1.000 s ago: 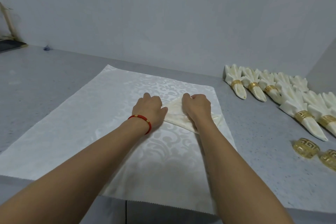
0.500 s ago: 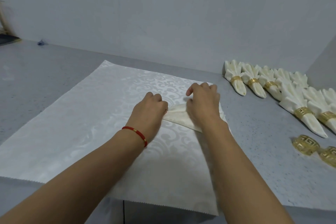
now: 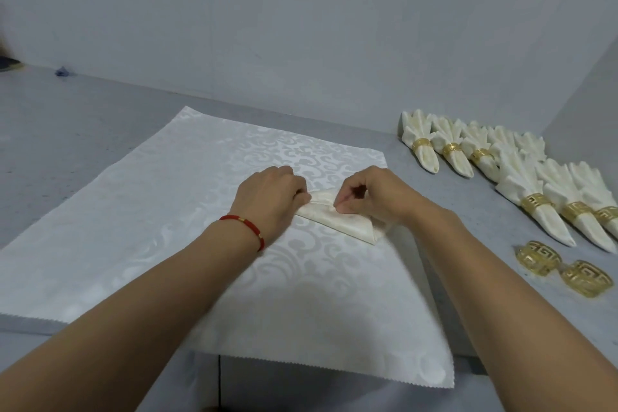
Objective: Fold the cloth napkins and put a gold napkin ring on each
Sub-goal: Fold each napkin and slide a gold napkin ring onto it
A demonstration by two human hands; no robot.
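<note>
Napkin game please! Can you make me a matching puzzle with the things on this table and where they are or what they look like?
Things:
1. napkin
2. loose gold rings
3. bracelet
4. finished napkins

Clues:
A. red, on the left wrist
B. rows at the far right, each wearing a ring
C. between the left hand and right hand, on the white cloth
D. empty, lying near the right forearm

Pairs: 1-C, 2-D, 3-A, 4-B

Cream napkin (image 3: 337, 219) — partly folded, flat on damask cloth, two loose gold rings (image 3: 565, 267) right
</note>
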